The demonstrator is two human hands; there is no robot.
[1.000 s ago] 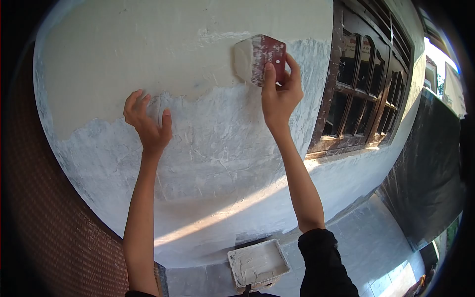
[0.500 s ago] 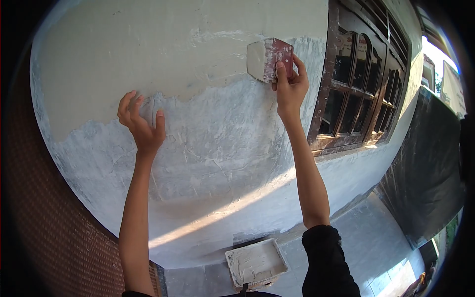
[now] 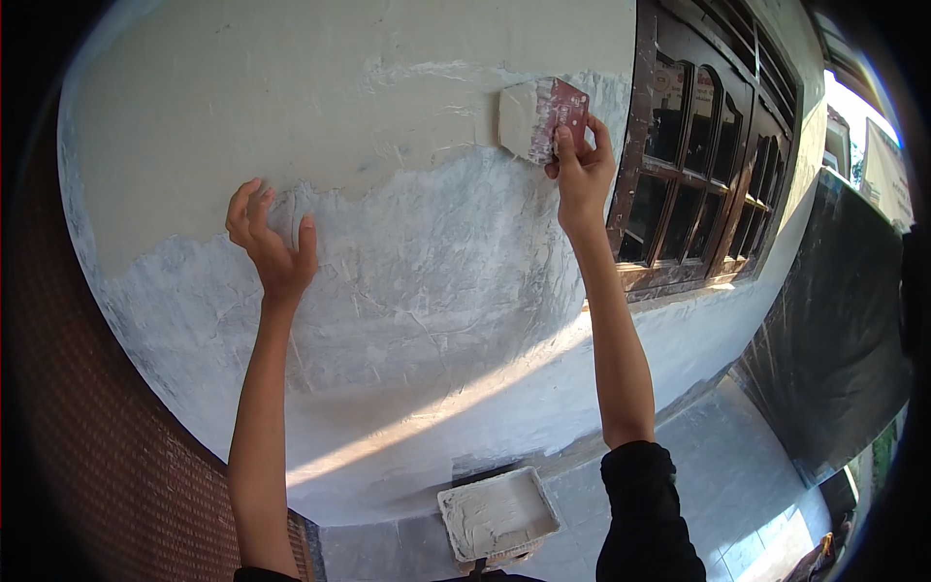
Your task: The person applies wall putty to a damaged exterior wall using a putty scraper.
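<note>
My right hand [image 3: 584,167] grips a dark red, flat plastering scraper [image 3: 570,109], thumb on its near face. Thick pale putty [image 3: 519,118] coats the left half of the scraper, whose left edge lies at the wall [image 3: 436,252]. Smooth beige putty covers the upper wall, ending in a ragged line above bluish-white, rough plaster. My left hand [image 3: 274,242] is raised before that ragged line on the left, fingers spread and curved, holding nothing.
Below, a white tray [image 3: 499,514] of putty stands on the grey tiled floor [image 3: 679,485]. A brown wooden window [image 3: 713,145] is set in the wall at right, with a dark sheet [image 3: 829,330] beyond. A woven brown panel [image 3: 116,466] borders the lower left.
My right hand and the scraper have shifted slightly right along the wall. My left hand has drifted a little left, still spread.
</note>
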